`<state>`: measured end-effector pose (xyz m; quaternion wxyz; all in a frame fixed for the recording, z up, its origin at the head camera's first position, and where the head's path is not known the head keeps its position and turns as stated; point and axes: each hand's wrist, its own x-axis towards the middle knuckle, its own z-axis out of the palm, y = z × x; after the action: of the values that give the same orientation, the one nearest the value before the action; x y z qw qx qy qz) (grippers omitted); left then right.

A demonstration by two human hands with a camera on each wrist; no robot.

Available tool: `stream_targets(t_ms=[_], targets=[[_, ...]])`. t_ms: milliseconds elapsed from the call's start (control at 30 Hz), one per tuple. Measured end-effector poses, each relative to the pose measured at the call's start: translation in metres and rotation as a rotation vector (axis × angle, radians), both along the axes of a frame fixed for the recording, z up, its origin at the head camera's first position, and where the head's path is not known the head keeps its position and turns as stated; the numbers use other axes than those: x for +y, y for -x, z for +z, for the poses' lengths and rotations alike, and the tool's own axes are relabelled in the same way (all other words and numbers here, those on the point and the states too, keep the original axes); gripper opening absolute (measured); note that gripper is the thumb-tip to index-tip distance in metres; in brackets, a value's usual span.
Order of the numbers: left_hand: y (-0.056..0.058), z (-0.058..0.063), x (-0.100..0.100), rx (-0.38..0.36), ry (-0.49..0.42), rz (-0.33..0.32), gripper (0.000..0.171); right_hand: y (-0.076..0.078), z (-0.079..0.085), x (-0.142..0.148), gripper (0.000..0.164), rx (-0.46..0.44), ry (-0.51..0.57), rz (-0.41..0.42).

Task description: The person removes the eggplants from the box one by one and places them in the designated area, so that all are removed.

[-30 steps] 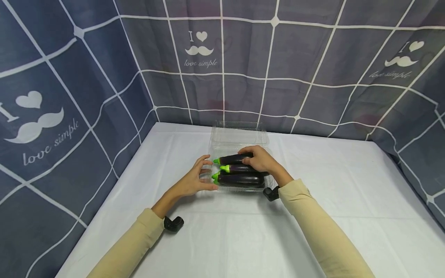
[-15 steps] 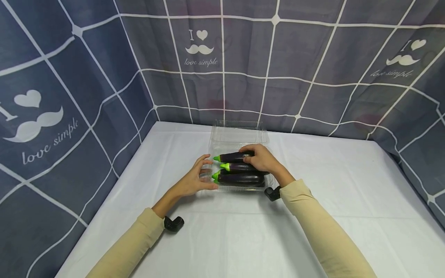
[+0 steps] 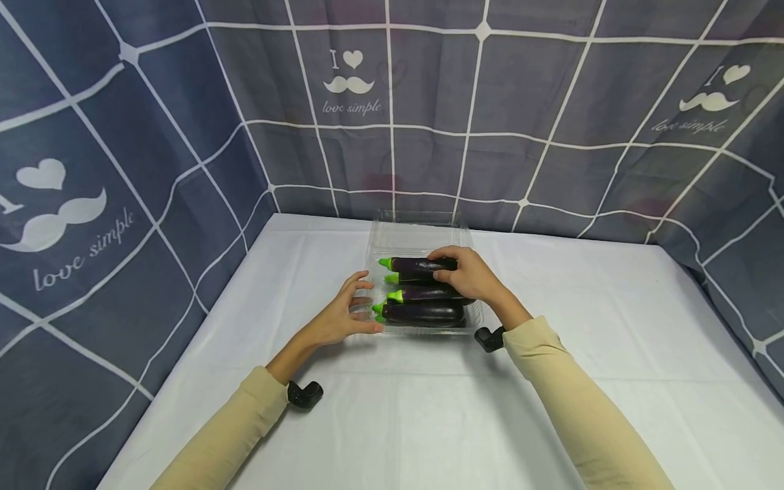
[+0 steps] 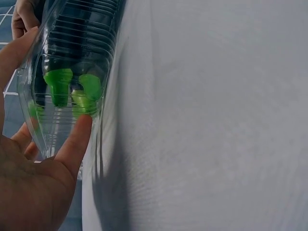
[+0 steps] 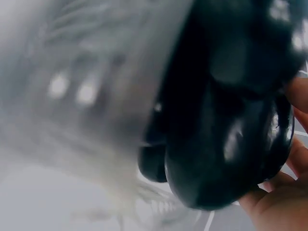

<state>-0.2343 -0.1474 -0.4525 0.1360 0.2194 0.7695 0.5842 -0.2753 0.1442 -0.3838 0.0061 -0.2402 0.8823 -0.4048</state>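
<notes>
A clear plastic clamshell box (image 3: 398,331) holds several dark purple eggplants with green caps. One eggplant (image 3: 416,312) lies along its front side, with another (image 3: 422,294) behind it. My right hand (image 3: 468,272) grips the rearmost eggplant (image 3: 412,266) near its right end, above one more eggplant (image 3: 407,279). At the box's left end, my left hand (image 3: 333,320) holds the plastic between thumb and spread fingers. In the left wrist view its thumb (image 4: 77,144) presses the ribbed wall beside green caps (image 4: 58,86). The right wrist view shows blurred dark eggplants (image 5: 226,144) beside the right fingers.
The open lid (image 3: 419,236) of the box leans back towards the grey gridded curtain (image 3: 429,163). White cloth (image 3: 392,422) covers the table. Small black devices (image 3: 305,395) sit at both wrists.
My right hand has moved slightly back and up with the rearmost eggplant, so a green cap beneath it shows. The left hand stays in place at the box's left end.
</notes>
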Motion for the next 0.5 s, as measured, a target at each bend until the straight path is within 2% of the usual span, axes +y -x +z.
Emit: stream_targets(t_ms=[200,500], targets=[[-0.001,0.001,0.000,-0.006,-0.006,-0.005,0.086,-0.006,0.008,0.009,0.034,0.017,0.031,-0.020],[-0.002,0.001,0.000,-0.005,-0.005,-0.008,0.084,-0.017,0.012,0.020,0.039,0.096,0.039,0.011]])
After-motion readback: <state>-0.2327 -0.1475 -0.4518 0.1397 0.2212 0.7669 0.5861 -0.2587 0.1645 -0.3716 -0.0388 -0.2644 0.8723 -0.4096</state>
